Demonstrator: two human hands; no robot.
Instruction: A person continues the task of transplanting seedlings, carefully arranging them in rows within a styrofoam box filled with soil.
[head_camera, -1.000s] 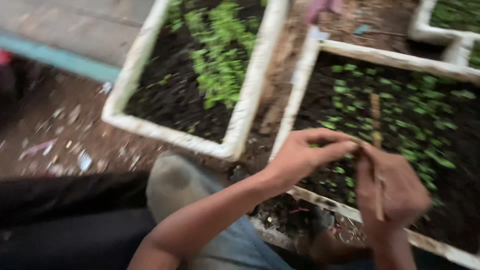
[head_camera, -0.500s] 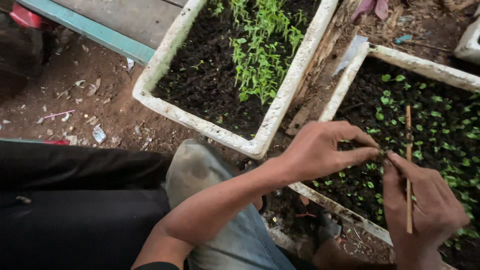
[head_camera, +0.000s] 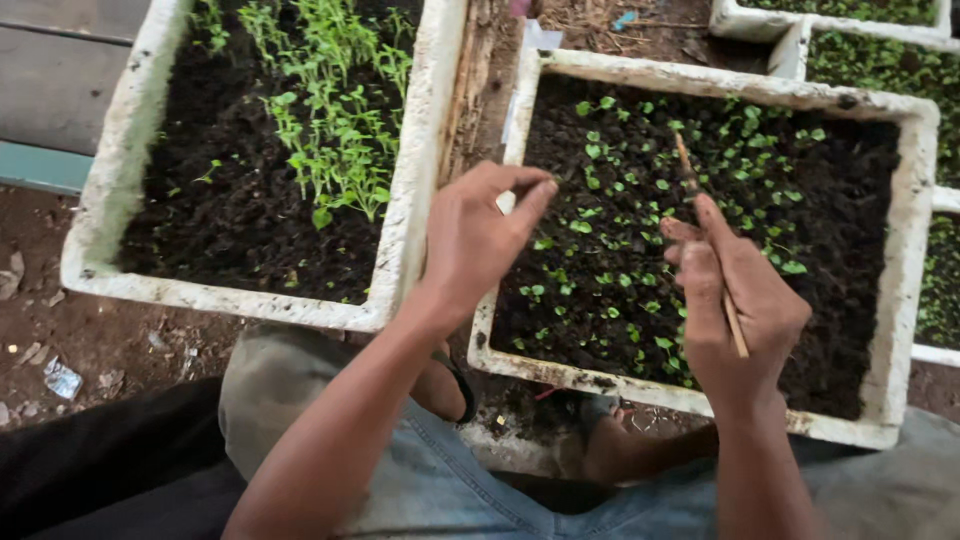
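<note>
— Looking at the right seedling tray (head_camera: 905, 250), how far do you judge the work?
— Many small seedlings (head_camera: 640, 210) stand in its dark soil, mostly on the half nearer the left tray (head_camera: 110, 220), which holds taller sprouts (head_camera: 340, 120). The soil toward the far right wall looks almost bare, so I think much remains.
— And the hands?
— The right hand (head_camera: 745, 310) is clenched around a thin wooden stick (head_camera: 708, 245), which points away from the person, its tip over the seedlings. The left hand (head_camera: 480, 235) hovers above the tray's left wall, its fingertips (head_camera: 540, 195) pinched together; I cannot tell whether they hold a seedling.
</note>
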